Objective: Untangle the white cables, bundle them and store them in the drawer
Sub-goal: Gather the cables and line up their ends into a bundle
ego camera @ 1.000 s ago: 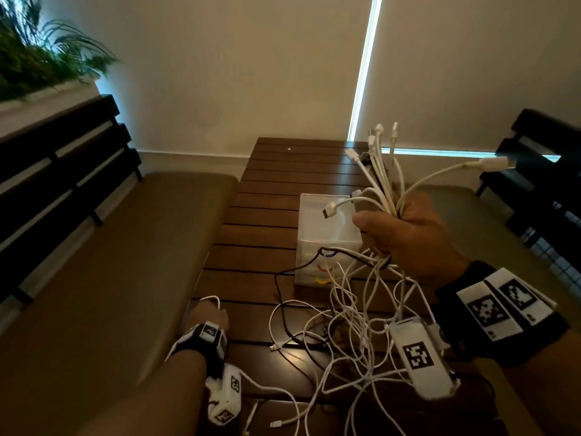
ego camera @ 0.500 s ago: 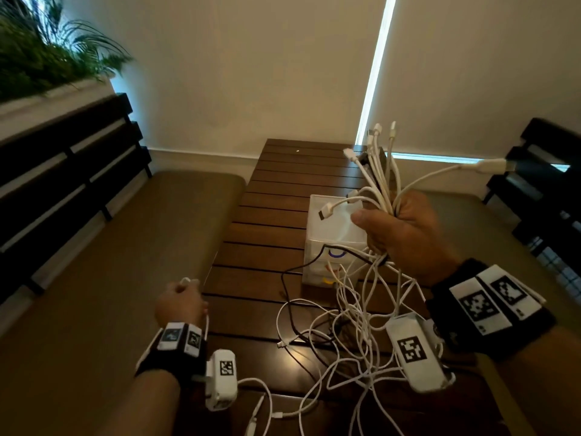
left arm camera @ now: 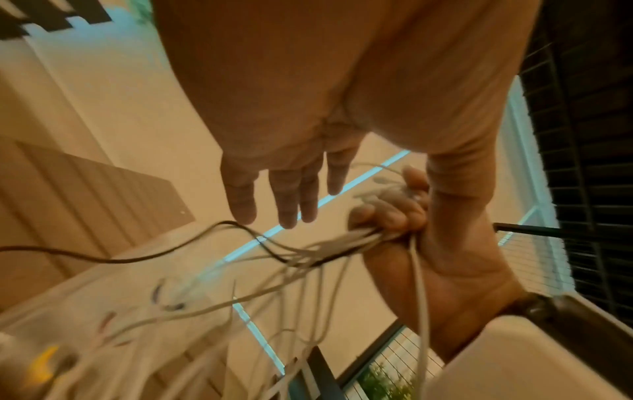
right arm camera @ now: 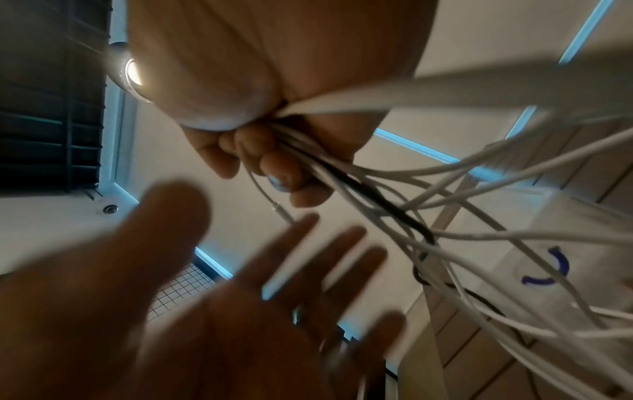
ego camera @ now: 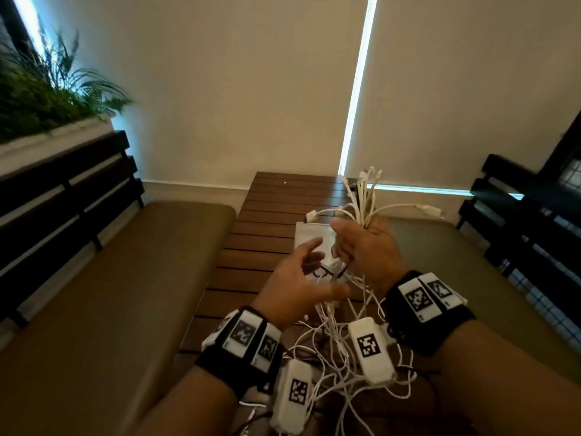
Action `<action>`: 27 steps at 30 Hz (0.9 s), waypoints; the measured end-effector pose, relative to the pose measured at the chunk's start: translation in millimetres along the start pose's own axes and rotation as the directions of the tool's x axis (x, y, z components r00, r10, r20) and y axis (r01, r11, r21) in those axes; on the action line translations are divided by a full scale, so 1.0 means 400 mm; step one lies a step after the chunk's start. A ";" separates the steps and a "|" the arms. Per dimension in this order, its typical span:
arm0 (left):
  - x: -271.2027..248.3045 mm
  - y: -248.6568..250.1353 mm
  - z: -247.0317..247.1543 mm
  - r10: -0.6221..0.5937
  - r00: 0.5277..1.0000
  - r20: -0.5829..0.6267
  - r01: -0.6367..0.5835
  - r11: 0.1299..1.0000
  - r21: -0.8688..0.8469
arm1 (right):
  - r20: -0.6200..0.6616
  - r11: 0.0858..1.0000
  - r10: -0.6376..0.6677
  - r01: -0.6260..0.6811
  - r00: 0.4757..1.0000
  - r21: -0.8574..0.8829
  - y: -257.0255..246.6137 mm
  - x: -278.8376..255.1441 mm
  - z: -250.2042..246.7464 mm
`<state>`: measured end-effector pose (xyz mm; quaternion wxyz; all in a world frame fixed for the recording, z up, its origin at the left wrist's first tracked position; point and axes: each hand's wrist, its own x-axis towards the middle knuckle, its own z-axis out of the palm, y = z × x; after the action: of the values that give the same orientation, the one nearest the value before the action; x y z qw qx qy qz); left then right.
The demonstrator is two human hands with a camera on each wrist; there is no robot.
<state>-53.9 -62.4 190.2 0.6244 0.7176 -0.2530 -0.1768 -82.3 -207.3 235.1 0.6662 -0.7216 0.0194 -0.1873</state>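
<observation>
My right hand (ego camera: 361, 243) grips a bunch of white cables (ego camera: 361, 199) near their plug ends, which fan out above the fist. The cables' long tails hang down in a tangle (ego camera: 339, 347) onto the wooden table (ego camera: 267, 209). One black cable (left arm camera: 143, 257) runs among them. My left hand (ego camera: 301, 278) is open, fingers spread, just left of the right fist and close to the hanging strands; it holds nothing. In the right wrist view my curled fingers (right arm camera: 274, 165) clamp the cables (right arm camera: 394, 200). A white plastic drawer box (ego camera: 309, 237) stands on the table behind my hands.
Brown cushioned benches (ego camera: 125, 278) with dark slatted backs (ego camera: 63, 196) run along both sides of the table. A planter with green plants (ego camera: 47, 96) sits at the upper left. A blind-covered wall (ego camera: 251, 89) stands beyond the table's far end.
My left hand let go of a cable end at the table's left edge, rose and came right, opening beside the right fist. The right hand kept its grip on the bunch.
</observation>
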 end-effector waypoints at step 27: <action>0.041 0.161 -0.025 -0.141 0.986 -0.090 0.041 0.723 -0.690 | 0.323 0.902 0.189 -0.034 0.927 -0.430 0.041 -0.067 0.019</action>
<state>-44.3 -70.0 256.3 0.8512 0.4583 -0.0912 -0.2388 -101.5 -194.4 212.3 0.4989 -0.8664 -0.0205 -0.0054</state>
